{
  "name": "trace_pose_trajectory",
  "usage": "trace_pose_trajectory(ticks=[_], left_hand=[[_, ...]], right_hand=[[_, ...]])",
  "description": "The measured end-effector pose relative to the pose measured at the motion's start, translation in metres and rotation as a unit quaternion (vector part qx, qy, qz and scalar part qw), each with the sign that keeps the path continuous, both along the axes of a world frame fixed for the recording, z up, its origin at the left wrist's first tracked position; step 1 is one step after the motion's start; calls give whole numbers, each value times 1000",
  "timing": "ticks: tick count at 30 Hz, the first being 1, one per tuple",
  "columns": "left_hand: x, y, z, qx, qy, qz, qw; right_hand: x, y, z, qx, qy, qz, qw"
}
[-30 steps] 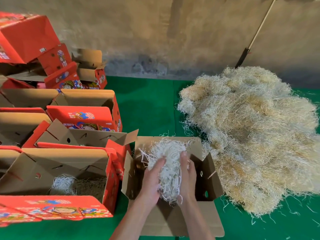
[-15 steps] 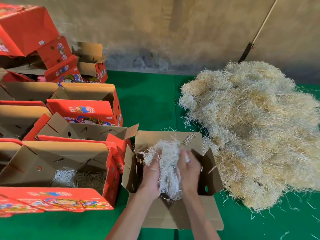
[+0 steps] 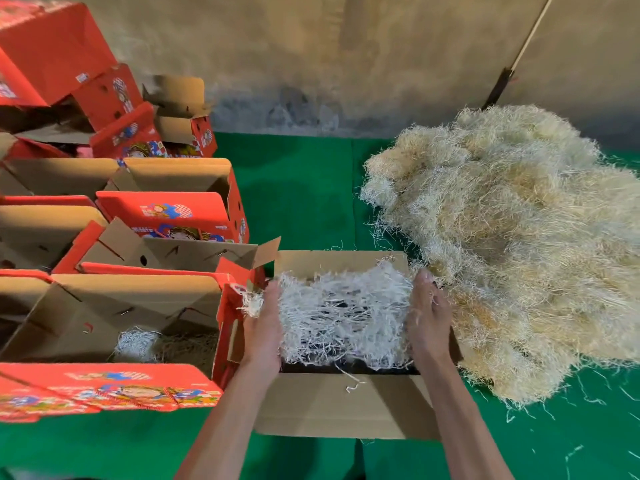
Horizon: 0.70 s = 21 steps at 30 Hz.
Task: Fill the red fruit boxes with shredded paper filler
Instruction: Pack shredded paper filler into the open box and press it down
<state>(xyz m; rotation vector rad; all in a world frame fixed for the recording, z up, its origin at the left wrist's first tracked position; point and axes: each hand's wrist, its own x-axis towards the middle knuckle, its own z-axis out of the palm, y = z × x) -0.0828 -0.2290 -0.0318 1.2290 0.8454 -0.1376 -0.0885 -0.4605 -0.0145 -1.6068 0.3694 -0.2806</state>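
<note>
Open box (image 3: pixel 341 405), centre near: corrugated brown card inside, flaps folded outward. Contents: one wad of white shredded paper (image 3: pixel 341 313), thin crinkled strips, stretched into a loose web across the mouth, dark gaps showing through; bottom not yet covered, fill judged only begun.

Left hand (image 3: pixel 261 327): at the wad's left edge, fingers extended along it, a tuft caught at the fingertips. Right hand (image 3: pixel 427 320): at the wad's right edge, palm inward, fingers straight. Neither is curled shut; both press flat against the wad, spreading it.

Neighbouring box (image 3: pixel 114 313), left near: red printed outside, small white clump and some straw-coloured shred at the bottom; partly filled.

Further red boxes (image 3: pixel 166 209), left far: open or stacked, several tilted; no filler visible in them, judged still to do.

Supply pile (image 3: pixel 512 244), right: large mound of pale straw-coloured shred, fibrous, tangled, touching the open box's right side.

Surface: green cloth (image 3: pixel 298 188), stray strands scattered at right.
</note>
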Motion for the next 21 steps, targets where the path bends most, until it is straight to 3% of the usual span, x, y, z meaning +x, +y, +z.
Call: trace_pose_trajectory(ticks=[4,7,10,14,18,21], left_hand=[[-3,-9,13,-199,-91,-72,973],[-3,-10,17,-241,-93,-109,960],[-7,-30,17,-138,-51,-143,979],[-15,-34,8,3,-38,-109,993],[-12,5,9,55,-41,-35,997],[-14,-3,15,65,-39,-77,994]], right_hand=[[-4,8,-4,93,100,143,980],[-9,15,0,93,85,205,971],[-13,32,5,29,27,234,971],[-14,31,7,54,11,203,978],[-14,-17,9,78,1,83,993],[-10,-15,18,51,-28,99,993]])
